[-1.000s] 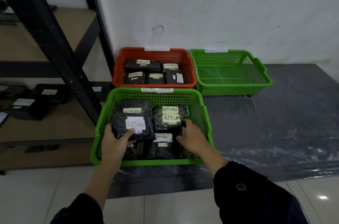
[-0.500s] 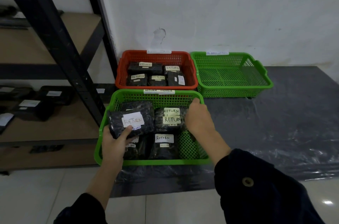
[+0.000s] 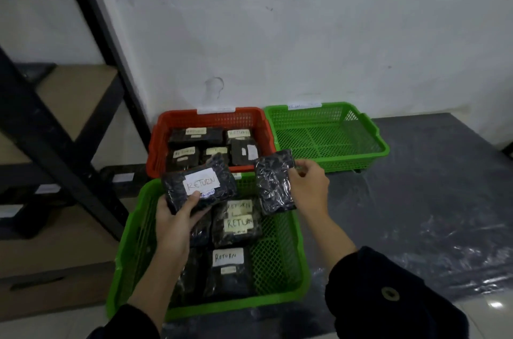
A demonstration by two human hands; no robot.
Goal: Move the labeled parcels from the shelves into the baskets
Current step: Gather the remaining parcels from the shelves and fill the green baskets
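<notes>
Black metal shelf rack (image 3: 55,144) at far left; dark parcels on its lower boards, blurred.

Left hand (image 3: 172,227) grips a black plastic-wrapped parcel with a white RETURN label (image 3: 198,186), thumb over its near edge just under the label. The long axis runs left to right, the right end angled away; the label faces up. It is held above the near green mesh basket (image 3: 133,241). Under and right of this grip, more RETURN-labelled black parcels (image 3: 238,223) lie in the basket.

Beyond the grip is a red mesh basket (image 3: 216,119) with labelled parcels.

Right hand (image 3: 308,191) pinches a second black wrapped parcel (image 3: 274,183) by its right edge. The long axis runs near to far, the far end toward the red basket; no label shows.

Beyond and right of that grip is the far green mesh basket (image 3: 347,161), on a dark plastic sheet (image 3: 430,199).
</notes>
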